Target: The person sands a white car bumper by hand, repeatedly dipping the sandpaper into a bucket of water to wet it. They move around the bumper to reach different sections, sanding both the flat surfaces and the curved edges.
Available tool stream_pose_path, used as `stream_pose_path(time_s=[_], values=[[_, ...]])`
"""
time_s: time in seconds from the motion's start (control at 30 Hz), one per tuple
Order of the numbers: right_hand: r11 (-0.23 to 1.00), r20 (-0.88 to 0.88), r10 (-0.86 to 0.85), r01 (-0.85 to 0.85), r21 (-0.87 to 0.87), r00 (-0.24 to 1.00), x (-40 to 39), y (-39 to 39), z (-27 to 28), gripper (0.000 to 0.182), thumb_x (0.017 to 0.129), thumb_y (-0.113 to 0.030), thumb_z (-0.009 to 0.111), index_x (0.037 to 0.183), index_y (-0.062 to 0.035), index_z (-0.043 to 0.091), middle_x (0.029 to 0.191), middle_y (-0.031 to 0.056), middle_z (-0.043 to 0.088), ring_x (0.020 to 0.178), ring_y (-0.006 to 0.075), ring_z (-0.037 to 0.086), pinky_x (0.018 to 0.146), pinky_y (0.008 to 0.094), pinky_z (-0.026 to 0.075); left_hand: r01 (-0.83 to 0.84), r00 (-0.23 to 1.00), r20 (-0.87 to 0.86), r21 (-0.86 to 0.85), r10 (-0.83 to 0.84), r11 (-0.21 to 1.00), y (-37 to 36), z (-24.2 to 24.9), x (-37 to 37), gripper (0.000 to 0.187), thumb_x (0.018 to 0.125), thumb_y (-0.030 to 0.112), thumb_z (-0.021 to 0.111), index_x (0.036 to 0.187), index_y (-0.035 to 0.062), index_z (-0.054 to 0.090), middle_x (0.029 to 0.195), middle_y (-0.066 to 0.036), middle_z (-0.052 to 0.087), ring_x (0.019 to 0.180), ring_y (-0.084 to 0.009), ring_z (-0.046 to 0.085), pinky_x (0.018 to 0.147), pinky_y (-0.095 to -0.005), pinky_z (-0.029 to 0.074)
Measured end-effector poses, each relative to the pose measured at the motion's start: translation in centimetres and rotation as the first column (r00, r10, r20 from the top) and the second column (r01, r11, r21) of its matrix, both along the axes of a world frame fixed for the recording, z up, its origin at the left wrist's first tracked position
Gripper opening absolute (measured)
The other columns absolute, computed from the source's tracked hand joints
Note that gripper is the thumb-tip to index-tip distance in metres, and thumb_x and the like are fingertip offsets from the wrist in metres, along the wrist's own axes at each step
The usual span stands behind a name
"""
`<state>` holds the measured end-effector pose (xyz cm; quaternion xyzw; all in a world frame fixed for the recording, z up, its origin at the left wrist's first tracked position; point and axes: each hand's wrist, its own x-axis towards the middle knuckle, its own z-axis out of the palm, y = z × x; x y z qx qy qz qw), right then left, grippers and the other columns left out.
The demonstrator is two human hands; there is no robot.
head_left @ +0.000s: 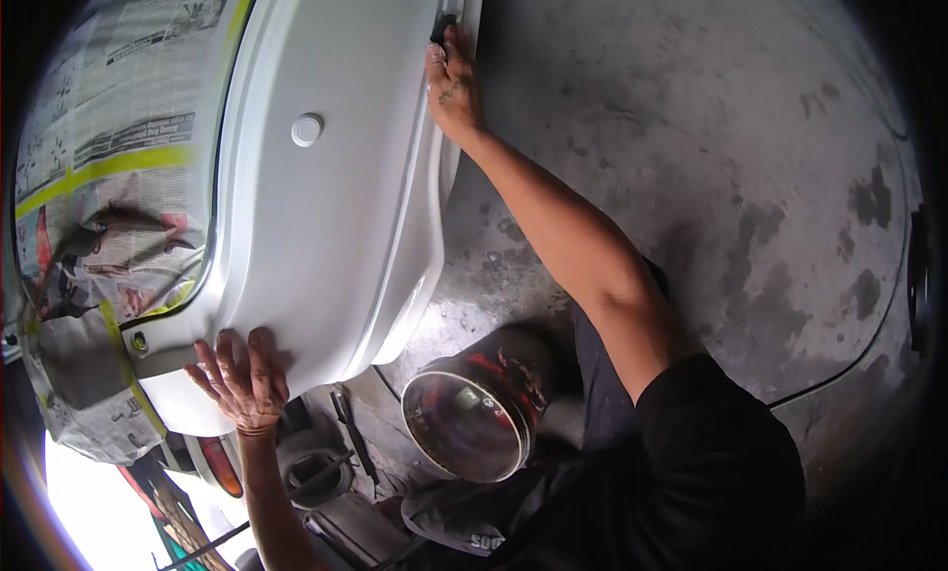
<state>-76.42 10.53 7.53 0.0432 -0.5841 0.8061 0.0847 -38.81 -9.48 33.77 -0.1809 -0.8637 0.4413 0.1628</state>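
My left hand (242,383) lies on the lower left part of a white car body panel (326,225), fingers spread, nothing held. Farther up, my right hand (454,92) is at the panel's right edge, its fingers close together against a small dark thing (446,26). Whether that is a loose piece or an opening in the edge, I cannot tell. Between the hands, a round white cap (307,129) sits on the panel.
Newspaper (118,107) and yellow-green tape (128,163) cover the glass at left. Below the panel stands a stained round bucket (469,428). Near it are a dark long tool (354,438) and a grey container (314,469). A cable (839,378) crosses the concrete floor (681,107).
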Motion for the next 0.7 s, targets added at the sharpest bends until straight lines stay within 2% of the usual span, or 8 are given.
stream_pose_path(time_s=[0.1, 0.17, 0.27, 0.3, 0.4, 0.5, 0.6, 0.7], values=[[0.988, -0.048, -0.065, 0.070, 0.136, 0.997, 5.6, -1.8, -0.3, 0.070, 0.114, -0.038, 0.039, 0.164, 0.0064, 0.021, 0.172, 0.0280, 0.019, 0.161, 0.0443, 0.011, 0.131, 0.0527, 0.012, -0.012, 1.000, 0.003, 0.011, 0.012, 1.000, -0.1, 0.0, 0.1, 0.054, 0.102, 0.030, 0.050, 0.154, 0.0189, 0.053, 0.155, -0.019, 0.048, 0.153, -0.0504, 0.033, 0.126, -0.0703, 0.012], [0.980, -0.136, 0.002, 0.025, 0.197, 0.991, 15.1, -3.7, -1.7, 0.070, 0.114, -0.034, 0.041, 0.166, 0.0054, 0.014, 0.174, 0.0275, 0.012, 0.162, 0.0451, 0.007, 0.131, 0.0568, 0.010, -0.002, 1.000, 0.000, 0.009, 0.002, 1.000, -0.1, 0.2, 0.0, 0.054, 0.102, 0.030, 0.049, 0.155, 0.0191, 0.052, 0.156, -0.019, 0.048, 0.153, -0.0504, 0.033, 0.126, -0.0705, 0.012], [0.954, -0.163, 0.106, -0.054, 0.296, 0.981, 16.2, -2.6, -2.2, 0.072, 0.113, -0.030, 0.042, 0.167, 0.0051, 0.009, 0.174, 0.0282, 0.008, 0.162, 0.0453, 0.005, 0.129, 0.0602, 0.008, 0.001, 0.999, 0.035, 0.004, -0.001, 1.000, 0.1, 0.4, 0.0, 0.057, 0.101, 0.030, 0.049, 0.156, 0.0192, 0.050, 0.157, -0.020, 0.046, 0.154, -0.0507, 0.032, 0.126, -0.0706, 0.011], [0.963, -0.223, -0.002, 0.062, 0.263, 0.975, 12.4, -2.2, -2.0, 0.071, 0.113, -0.030, 0.043, 0.166, 0.0061, 0.013, 0.174, 0.0284, 0.011, 0.161, 0.0463, 0.008, 0.130, 0.0585, 0.011, -0.004, 1.000, 0.029, -0.005, 0.004, 1.000, 0.1, 0.3, 0.0, 0.059, 0.100, 0.029, 0.049, 0.158, 0.0191, 0.047, 0.157, -0.021, 0.045, 0.154, -0.0510, 0.031, 0.126, -0.0706, 0.011], [0.990, -0.117, -0.051, 0.065, 0.122, 0.992, 1.2, 0.4, -1.0, 0.064, 0.114, -0.033, 0.037, 0.159, 0.0119, 0.030, 0.167, 0.0325, 0.028, 0.159, 0.0455, 0.020, 0.130, 0.0511, 0.017, 0.002, 1.000, 0.005, -0.008, -0.002, 1.000, -0.4, -0.1, 0.0, 0.058, 0.100, 0.029, 0.048, 0.158, 0.0192, 0.048, 0.158, -0.021, 0.044, 0.154, -0.0513, 0.030, 0.126, -0.0709, 0.011], [0.983, -0.093, -0.107, 0.119, 0.142, 0.990, 5.7, -1.5, -0.4, 0.066, 0.114, -0.035, 0.037, 0.162, 0.0098, 0.025, 0.170, 0.0304, 0.022, 0.160, 0.0447, 0.016, 0.131, 0.0523, 0.015, 0.001, 1.000, 0.009, -0.004, -0.001, 1.000, -0.2, 0.0, 0.0, 0.058, 0.100, 0.029, 0.048, 0.157, 0.0192, 0.048, 0.159, -0.021, 0.043, 0.154, -0.0518, 0.030, 0.126, -0.0710, 0.011], [0.941, -0.180, 0.104, -0.038, 0.335, 0.978, 17.6, -3.0, -2.4, 0.074, 0.113, -0.031, 0.046, 0.165, 0.0081, 0.010, 0.172, 0.0311, 0.011, 0.161, 0.0497, 0.005, 0.131, 0.0562, 0.010, 0.001, 1.000, 0.008, -0.026, -0.001, 1.000, -0.2, 0.2, 0.0, 0.057, 0.101, 0.030, 0.047, 0.157, 0.0191, 0.048, 0.158, -0.021, 0.043, 0.154, -0.0524, 0.031, 0.126, -0.0712, 0.011], [0.968, -0.249, 0.031, 0.033, 0.248, 0.968, 12.1, -1.8, -2.7, 0.073, 0.113, -0.030, 0.045, 0.165, 0.0075, 0.011, 0.173, 0.0292, 0.012, 0.161, 0.0480, 0.007, 0.131, 0.0559, 0.012, -0.005, 1.000, 0.019, -0.038, 0.005, 0.999, -0.2, 0.1, -0.1, 0.058, 0.101, 0.030, 0.047, 0.157, 0.0185, 0.048, 0.157, -0.022, 0.044, 0.154, -0.0525, 0.030, 0.125, -0.0715, 0.012]])
